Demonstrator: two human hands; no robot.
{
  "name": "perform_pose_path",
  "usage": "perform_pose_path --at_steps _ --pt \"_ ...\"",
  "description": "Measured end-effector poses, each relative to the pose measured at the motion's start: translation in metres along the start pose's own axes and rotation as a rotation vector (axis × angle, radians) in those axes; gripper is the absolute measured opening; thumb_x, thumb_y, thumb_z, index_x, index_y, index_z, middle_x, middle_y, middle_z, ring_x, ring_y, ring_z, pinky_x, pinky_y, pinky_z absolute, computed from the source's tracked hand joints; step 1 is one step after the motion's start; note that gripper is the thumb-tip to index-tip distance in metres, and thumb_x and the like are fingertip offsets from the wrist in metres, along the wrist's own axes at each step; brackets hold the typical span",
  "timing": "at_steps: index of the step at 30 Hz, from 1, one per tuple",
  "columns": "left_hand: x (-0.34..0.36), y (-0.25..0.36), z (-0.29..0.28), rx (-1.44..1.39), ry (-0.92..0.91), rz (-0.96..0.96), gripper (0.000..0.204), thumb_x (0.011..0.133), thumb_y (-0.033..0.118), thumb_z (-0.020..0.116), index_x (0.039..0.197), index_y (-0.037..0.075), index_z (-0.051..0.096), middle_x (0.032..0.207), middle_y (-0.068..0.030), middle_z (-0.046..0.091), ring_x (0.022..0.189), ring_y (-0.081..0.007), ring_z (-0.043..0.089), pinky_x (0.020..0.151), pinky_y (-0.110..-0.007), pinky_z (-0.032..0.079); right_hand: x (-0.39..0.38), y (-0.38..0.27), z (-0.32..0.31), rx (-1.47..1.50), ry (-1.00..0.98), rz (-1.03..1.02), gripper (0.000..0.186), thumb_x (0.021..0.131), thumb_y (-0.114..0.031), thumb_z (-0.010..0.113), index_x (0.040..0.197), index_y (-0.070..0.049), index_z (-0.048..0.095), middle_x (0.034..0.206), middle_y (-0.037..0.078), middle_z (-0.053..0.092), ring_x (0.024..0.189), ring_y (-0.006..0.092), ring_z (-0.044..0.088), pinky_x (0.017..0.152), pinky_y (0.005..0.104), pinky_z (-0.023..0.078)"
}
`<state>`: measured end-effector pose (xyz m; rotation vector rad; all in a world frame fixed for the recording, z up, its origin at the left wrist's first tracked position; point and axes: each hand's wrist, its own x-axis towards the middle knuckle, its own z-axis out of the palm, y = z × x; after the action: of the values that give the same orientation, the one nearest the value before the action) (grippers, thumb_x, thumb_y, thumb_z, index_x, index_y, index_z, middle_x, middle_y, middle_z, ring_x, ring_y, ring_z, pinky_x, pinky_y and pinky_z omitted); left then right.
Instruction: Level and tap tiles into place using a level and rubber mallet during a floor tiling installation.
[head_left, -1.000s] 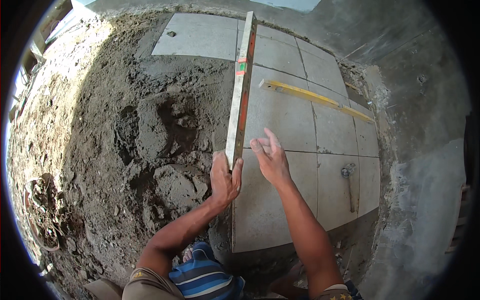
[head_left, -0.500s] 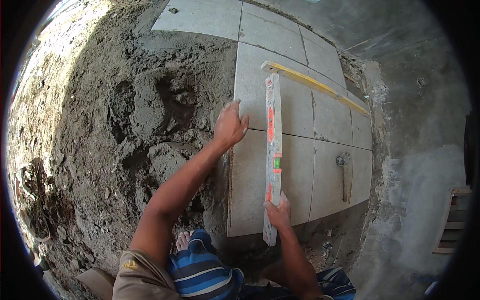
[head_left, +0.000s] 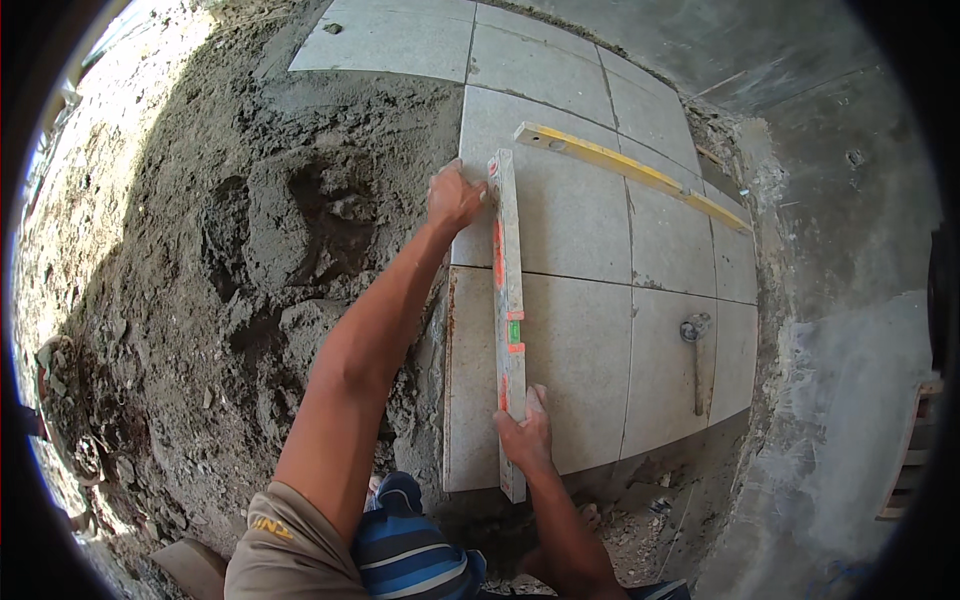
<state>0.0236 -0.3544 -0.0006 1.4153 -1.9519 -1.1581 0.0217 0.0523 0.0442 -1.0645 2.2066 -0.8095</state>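
Note:
A long spirit level (head_left: pixel 507 260), pale and spattered, with red patches and a green vial, lies over the near large grey tiles along their left side. My right hand (head_left: pixel 526 435) is closed around its near part, thumb on the right. My left hand (head_left: pixel 455 198) is at the left edge of the tiles beside the level's far end. Its fingers are partly curled over the tile edge, and its thumb sticks out apart toward the level; whether it touches the level I cannot tell. A floor tile (head_left: pixel 540 370) shows its raw left edge under the level.
Wet, lumpy mortar (head_left: pixel 330 200) with hollows spreads left of the tiles. A yellow spirit level (head_left: pixel 620 168) lies across the farther tiles. A mallet (head_left: pixel 698 365) rests on the right-hand tiles. A grey wall (head_left: pixel 850 330) rises at the right.
The pale spirit level has shifted left toward the tiles' left edge, carried by my right hand. My left hand has moved slightly left and farther away, and is now close to the level's far end.

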Motion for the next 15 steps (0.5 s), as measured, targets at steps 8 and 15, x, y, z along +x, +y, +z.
perform_pose_path --at_steps 8,15 --pt "0.005 0.005 0.002 -0.048 -0.087 -0.039 0.072 0.085 0.031 0.070 0.145 -0.005 0.055 0.136 -0.0307 0.066 0.130 -0.0433 0.062 0.111 -0.049 0.048 0.014 -0.009 0.017 0.029 0.122 -0.006 0.039 0.081 -0.011 0.069 0.117 0.001 0.064 0.116 0.021 0.058 0.111 0.0408 0.059 0.102 0.0464 0.048" --pt "0.023 -0.021 0.005 -0.257 -0.097 -0.044 0.067 0.078 0.029 0.069 0.135 -0.005 0.059 0.122 -0.0241 0.069 0.114 -0.0359 0.065 0.099 -0.044 0.050 0.013 -0.006 0.020 0.026 0.088 0.029 0.048 0.082 -0.011 0.066 0.129 0.000 0.062 0.119 0.025 0.059 0.117 0.0466 0.057 0.104 0.0512 0.048"
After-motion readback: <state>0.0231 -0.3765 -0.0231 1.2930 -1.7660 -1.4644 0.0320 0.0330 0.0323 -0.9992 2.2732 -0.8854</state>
